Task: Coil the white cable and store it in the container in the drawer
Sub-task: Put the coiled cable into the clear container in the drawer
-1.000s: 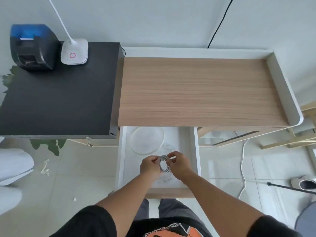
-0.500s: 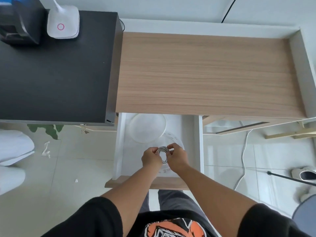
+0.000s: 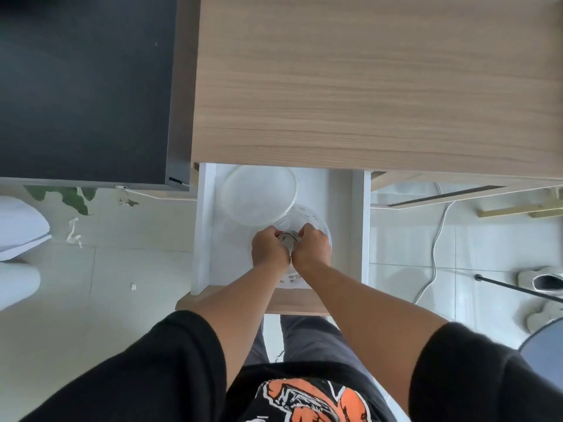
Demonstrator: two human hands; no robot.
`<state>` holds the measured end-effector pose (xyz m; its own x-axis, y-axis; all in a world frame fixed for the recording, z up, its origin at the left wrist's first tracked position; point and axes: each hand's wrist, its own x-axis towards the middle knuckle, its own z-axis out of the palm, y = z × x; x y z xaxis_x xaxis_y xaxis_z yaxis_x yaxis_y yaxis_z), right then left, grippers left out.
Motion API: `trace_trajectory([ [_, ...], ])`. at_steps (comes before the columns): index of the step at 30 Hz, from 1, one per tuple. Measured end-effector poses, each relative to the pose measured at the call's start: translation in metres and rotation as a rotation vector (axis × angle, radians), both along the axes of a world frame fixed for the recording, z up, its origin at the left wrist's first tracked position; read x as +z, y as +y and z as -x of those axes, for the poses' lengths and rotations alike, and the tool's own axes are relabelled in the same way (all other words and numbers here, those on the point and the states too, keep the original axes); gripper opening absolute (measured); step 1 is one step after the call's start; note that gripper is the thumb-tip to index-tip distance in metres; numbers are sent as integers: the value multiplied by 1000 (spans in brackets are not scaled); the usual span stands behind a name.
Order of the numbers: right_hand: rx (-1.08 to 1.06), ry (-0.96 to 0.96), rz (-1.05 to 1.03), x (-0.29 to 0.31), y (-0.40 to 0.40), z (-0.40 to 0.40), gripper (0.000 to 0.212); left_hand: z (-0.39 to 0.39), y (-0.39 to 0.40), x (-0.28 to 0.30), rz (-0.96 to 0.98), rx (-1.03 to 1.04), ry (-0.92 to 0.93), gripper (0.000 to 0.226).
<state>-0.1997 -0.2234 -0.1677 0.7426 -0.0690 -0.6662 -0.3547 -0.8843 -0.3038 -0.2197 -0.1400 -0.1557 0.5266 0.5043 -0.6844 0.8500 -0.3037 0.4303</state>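
A small coil of white cable (image 3: 288, 240) is pinched between my left hand (image 3: 269, 249) and my right hand (image 3: 312, 248), low inside the round clear container (image 3: 320, 222) in the open white drawer (image 3: 205, 226). Both hands press together over the container's middle and hide most of the coil. A round clear lid (image 3: 259, 196) lies at the back of the drawer, overlapping the container's far-left rim.
The wooden desk top (image 3: 365, 86) overhangs the drawer's back. A black table (image 3: 85, 86) stands to the left. On the floor at right run a white cord (image 3: 435, 239) and a black rod (image 3: 518, 287), beside a shoe (image 3: 542, 278).
The head has tilted down and moved closer, so the printer and lamp left the view. Both hands have lowered the coil into the container and drawn closer together.
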Motion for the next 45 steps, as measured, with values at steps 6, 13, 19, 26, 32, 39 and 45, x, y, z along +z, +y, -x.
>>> trace_trajectory([
  [6, -3, 12, 15, 1, 3, -4, 24, 2, -2, -1, -8, 0, -2, 20],
  [13, -69, 32, -25, 7, -2, -6, 29, 7, 0, 8, -51, -68, -36, 26],
  [19, -100, 36, -93, 25, -14, -13, 39, 18, 14, 33, -54, -82, -144, 24],
  [26, -233, -85, -189, 60, -27, -58, 21, 28, 68, 58, -81, 118, -153, 17],
  [32, -292, 0, -218, 47, 0, -104, 34, 5, 88, 33, -20, 210, 79, 62],
  [39, -347, 34, -326, 26, 22, -109, 20, 0, 87, 13, 81, 273, -55, 36],
  [45, -239, -106, -278, 59, -12, -77, 14, 22, 74, 38, 61, 199, -115, 48],
])
